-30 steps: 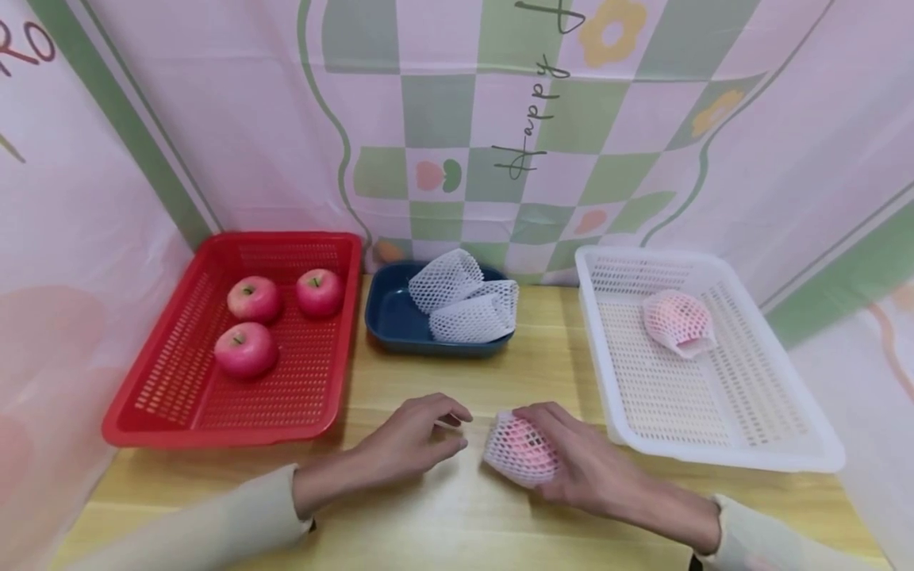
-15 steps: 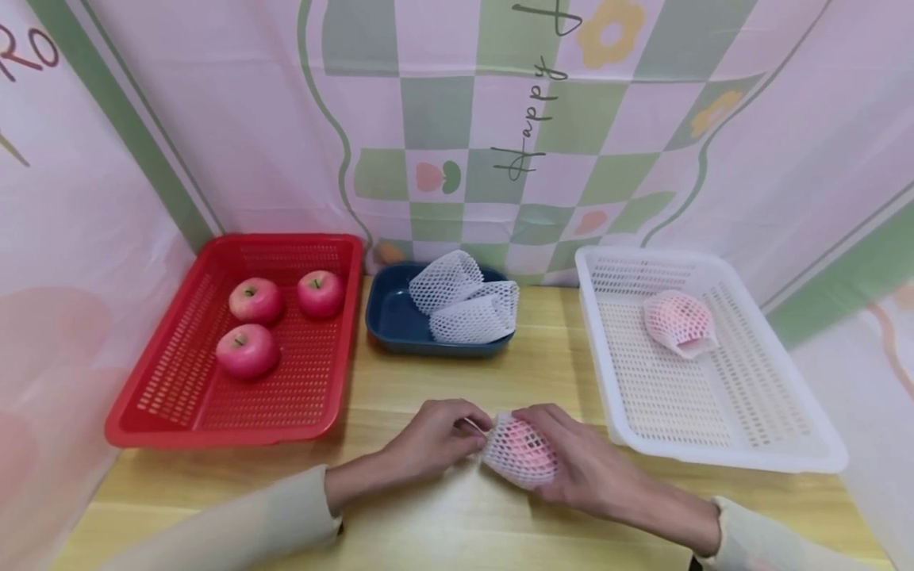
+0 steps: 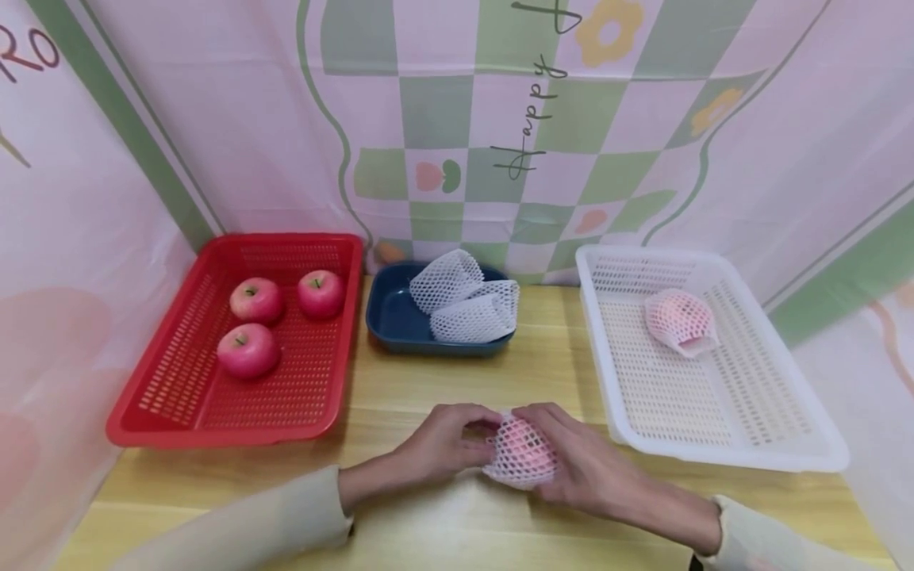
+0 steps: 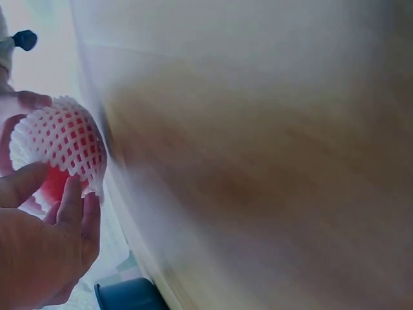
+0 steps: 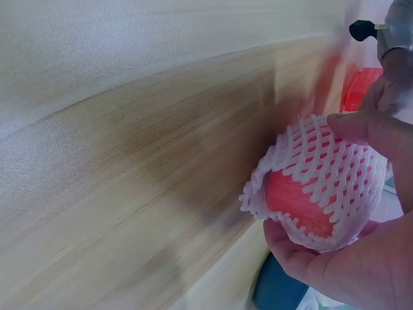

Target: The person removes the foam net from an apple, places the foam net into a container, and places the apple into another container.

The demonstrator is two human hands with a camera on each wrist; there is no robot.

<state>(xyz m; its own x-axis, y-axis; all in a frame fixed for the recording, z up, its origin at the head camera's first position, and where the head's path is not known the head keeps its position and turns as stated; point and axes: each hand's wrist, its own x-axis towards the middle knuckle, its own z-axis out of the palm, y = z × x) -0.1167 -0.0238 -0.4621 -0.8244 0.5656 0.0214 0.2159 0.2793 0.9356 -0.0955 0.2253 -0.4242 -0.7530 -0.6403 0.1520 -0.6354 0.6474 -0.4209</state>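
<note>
The right hand (image 3: 596,469) gripped a round apple (image 5: 298,203) in latticed foam netting (image 3: 524,454); the left hand's (image 3: 448,446) fingers pinched its nine-o'clock edge, a rounded blue tray (image 3: 394,311) sitting at eleven.

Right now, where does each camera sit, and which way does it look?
Head: worn on the person's head, facing forward and down at the red basket, blue tray, white basket and netted apple; the left hand, right hand and sleeves show.
Left wrist: worn there, facing the netted apple; the left hand shows, and part of the right hand.
Right wrist: worn there, facing the netted apple; the right hand shows, and part of the left hand.
Shared: both wrist views show the netted apple and part of the blue tray.
</note>
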